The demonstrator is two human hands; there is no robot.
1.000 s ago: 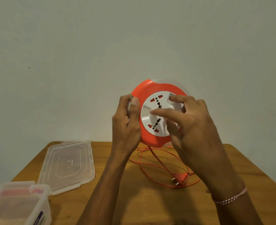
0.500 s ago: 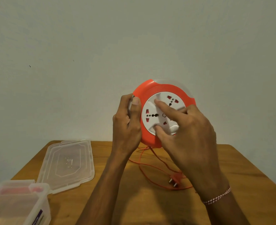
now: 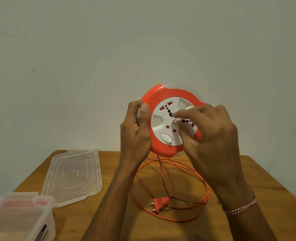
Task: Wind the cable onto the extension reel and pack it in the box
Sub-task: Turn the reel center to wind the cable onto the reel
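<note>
I see the orange extension reel (image 3: pixel 163 100) held upright above the worktop (image 3: pixel 119 214), its white socket face (image 3: pixel 163 126) towards me. My left hand (image 3: pixel 135 131) grips its left rim, thumb lying on the orange edge. My right hand (image 3: pixel 211 134) has curled fingers on the white face, pinching what looks like the winding knob, though blur hides the contact. The orange cable (image 3: pixel 163 173) hangs from the reel into loose loops on the worktop, ending at the plug (image 3: pixel 159 203). A clear lid (image 3: pixel 74 176) lies left; the clear box (image 3: pixel 18 218) sits at the near left corner.
</note>
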